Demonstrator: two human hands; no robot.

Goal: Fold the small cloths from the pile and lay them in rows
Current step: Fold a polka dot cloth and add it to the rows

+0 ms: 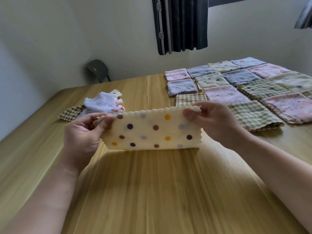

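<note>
With the left hand [84, 132] and right hand [212, 120] each pinching a top corner of the half-folded dotted cloth [150, 130], uneven pinch tension may misalign the next fold.

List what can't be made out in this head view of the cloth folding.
Head view only.
Pile: count unclear; cloths overlap, and the left hand covers its near edge.
Folded rows: cut off by the right frame edge, so the total is unknown.
Checked cloth: near edge hidden behind the right hand and dotted cloth.
Dotted cloth: back layer hidden by its front.
Chair: lower part hidden by the table.
</note>
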